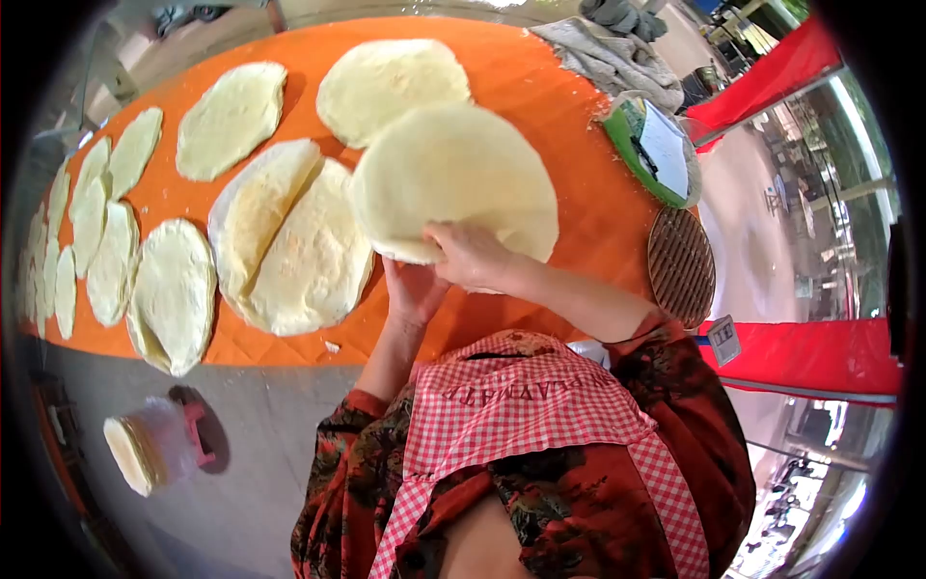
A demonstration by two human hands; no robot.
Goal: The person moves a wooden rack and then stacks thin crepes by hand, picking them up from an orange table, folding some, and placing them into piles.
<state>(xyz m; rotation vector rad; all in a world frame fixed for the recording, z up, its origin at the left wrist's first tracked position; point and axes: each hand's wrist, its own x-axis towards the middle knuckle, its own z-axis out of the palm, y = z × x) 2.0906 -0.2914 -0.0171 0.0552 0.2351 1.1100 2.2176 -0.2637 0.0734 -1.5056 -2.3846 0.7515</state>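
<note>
A large round flatbread is held above the orange tabletop by both hands. My right hand grips its near edge, thumb and fingers closed on it. Just to the left, my left hand is at the same edge, its fingers partly hidden beneath the bread. Left of the hands lies another flatbread with a thin sheet folded back over its left part. Behind the held one, a further flatbread rests on the cloth.
Several flatbreads spread leftward over the orange cloth. At the right are a green-rimmed basket, a woven round mat and a grey towel. A bagged stack stands low at left.
</note>
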